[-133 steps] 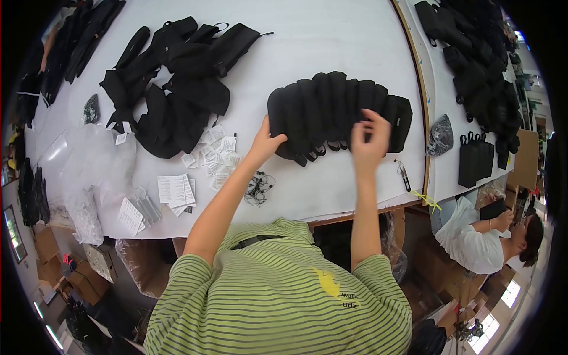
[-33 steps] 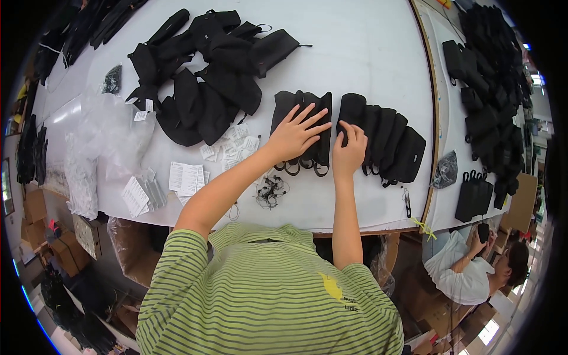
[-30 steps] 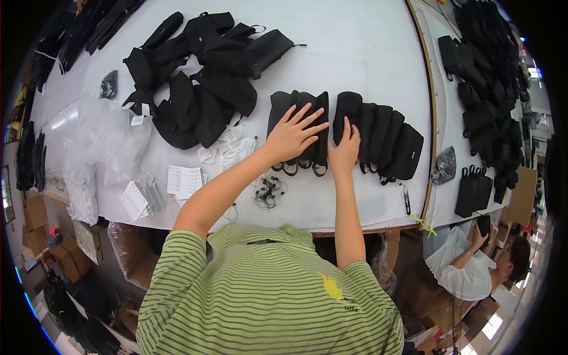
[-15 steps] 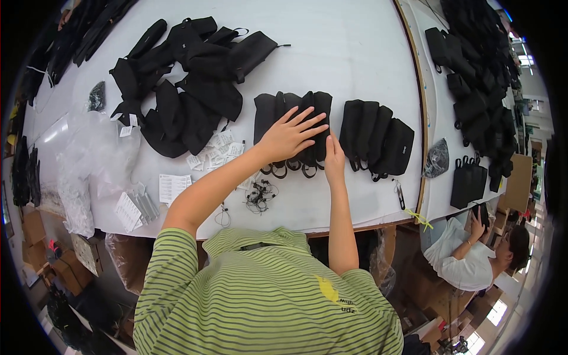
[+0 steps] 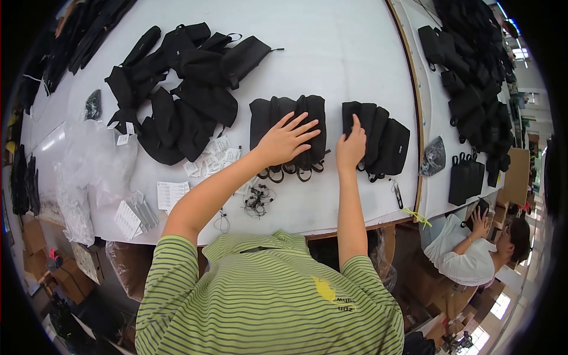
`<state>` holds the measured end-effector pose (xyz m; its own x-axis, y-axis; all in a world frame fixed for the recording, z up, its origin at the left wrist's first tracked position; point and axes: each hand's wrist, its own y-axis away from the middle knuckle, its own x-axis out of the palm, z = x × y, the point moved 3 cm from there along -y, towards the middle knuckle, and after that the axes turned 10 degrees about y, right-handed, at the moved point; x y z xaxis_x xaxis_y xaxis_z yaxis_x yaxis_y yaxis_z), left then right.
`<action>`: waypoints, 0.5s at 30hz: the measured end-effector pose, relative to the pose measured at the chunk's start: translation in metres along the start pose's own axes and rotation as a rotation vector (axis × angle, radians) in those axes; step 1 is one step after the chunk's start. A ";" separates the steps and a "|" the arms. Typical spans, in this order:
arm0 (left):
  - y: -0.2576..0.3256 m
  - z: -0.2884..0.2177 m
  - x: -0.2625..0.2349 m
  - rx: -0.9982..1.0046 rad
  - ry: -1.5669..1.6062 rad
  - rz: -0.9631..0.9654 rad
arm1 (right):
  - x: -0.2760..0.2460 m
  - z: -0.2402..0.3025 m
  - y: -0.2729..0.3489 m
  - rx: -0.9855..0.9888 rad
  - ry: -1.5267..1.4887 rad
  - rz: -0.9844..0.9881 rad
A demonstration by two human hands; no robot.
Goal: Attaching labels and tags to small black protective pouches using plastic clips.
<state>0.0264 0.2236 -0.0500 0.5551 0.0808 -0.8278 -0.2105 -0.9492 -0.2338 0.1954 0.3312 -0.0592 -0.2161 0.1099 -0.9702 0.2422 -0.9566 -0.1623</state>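
Observation:
A row of overlapping black fabric pouches (image 5: 260, 118) lies in front of me, small loops along its near edge. My left hand (image 5: 289, 141) rests flat on this row with its fingers spread. To the right is a second fanned row of black pouches (image 5: 387, 142). At the left edge of that row is my right hand (image 5: 352, 148), its index finger stretched out over the black fabric and the other fingers partly bent. Nothing shows in its grasp. A heap of loose black pouches (image 5: 183, 109) spreads over the table at the far left.
White tags (image 5: 210, 158) and a tangle of black tag strings (image 5: 258, 201) lie near my left forearm. Clear plastic bags (image 5: 100, 151) cover the table's left side. A small black tool (image 5: 398, 194) lies near the right edge. A person (image 5: 467, 248) sits at the lower right.
My right hand has left the edge of the left row and moved right to the second row. My left hand stays on its row. The whole view has shifted slightly.

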 end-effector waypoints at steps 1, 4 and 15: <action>0.002 0.001 0.000 0.002 -0.002 -0.004 | -0.009 -0.003 -0.003 0.039 -0.091 -0.013; 0.003 0.001 -0.002 0.008 -0.008 -0.011 | -0.037 -0.008 -0.011 0.093 -0.710 -0.025; -0.017 -0.011 -0.011 -0.047 0.102 -0.081 | 0.004 0.001 -0.027 -0.077 -0.187 0.534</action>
<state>0.0330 0.2359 -0.0315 0.6485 0.1286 -0.7503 -0.1249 -0.9543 -0.2715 0.1874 0.3571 -0.0587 -0.2073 -0.4397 -0.8739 0.4301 -0.8433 0.3223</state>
